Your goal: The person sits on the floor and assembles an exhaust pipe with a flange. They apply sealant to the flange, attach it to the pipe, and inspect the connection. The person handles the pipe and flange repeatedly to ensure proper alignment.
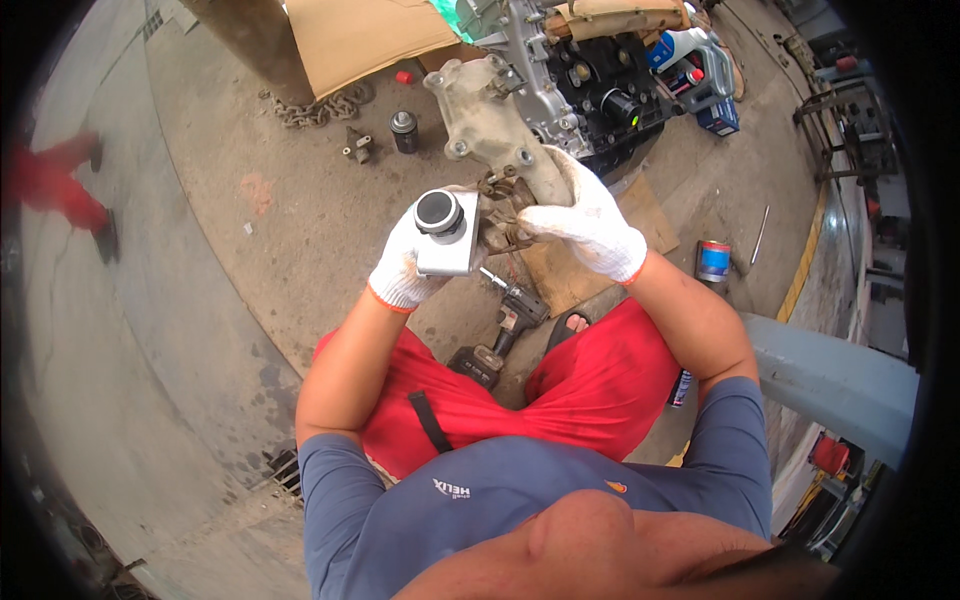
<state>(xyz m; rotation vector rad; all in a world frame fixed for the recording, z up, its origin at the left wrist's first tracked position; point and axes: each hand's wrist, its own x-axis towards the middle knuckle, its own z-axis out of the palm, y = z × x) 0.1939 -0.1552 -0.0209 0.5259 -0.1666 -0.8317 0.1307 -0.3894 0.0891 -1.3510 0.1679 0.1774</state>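
Observation:
A pale cast-metal bracket (484, 118) with bolt holes and a curved arm is raised in front of me, beside the engine. My right hand (590, 215), in a white knitted glove, wraps round the lower end of this bracket, its thumb toward the rusty metal fittings (505, 212) underneath. My left hand (405, 255), gloved the same way, is at the left of those fittings. A silver box-shaped device with a round black top (441, 216) covers it and hides its fingers, so its grip does not show.
An engine (590, 85) stands ahead, with cardboard (365, 40) to its left. A cordless power tool (515, 315) lies between my legs. On the floor are a spray can (404, 132), a chain (325, 108) and a blue-red tin (713, 261). A grey beam (830, 370) runs at right.

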